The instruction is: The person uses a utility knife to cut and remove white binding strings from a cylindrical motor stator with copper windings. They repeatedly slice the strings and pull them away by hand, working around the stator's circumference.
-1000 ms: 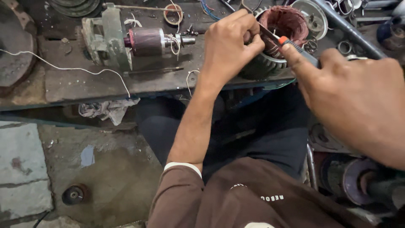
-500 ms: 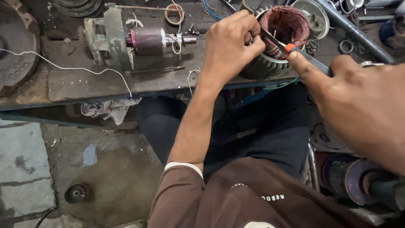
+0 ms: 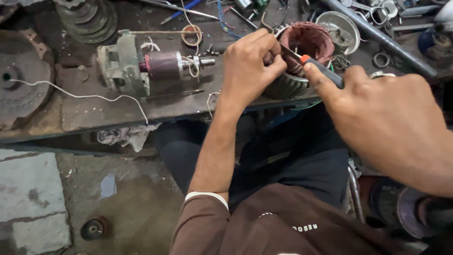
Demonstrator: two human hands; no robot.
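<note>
At the far right of the counter [image 3: 94, 113] sits a heavy, rigid motor stator [image 3: 302, 61], its copper windings fragile; the left hand [image 3: 247, 66] pinches its near rim, the right hand [image 3: 391, 123] closed round a screwdriver [image 3: 321, 71].

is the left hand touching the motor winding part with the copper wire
Touching. In the head view the left hand rests against the rim of the ribbed motor winding part, fingers curled at its edge, with no gap showing between them.

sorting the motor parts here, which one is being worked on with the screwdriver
The round finned motor shell with copper windings, at the bench's near edge: the left hand grips its rim and the right hand's screwdriver pokes inside. The green-ended one lies untouched.
</note>
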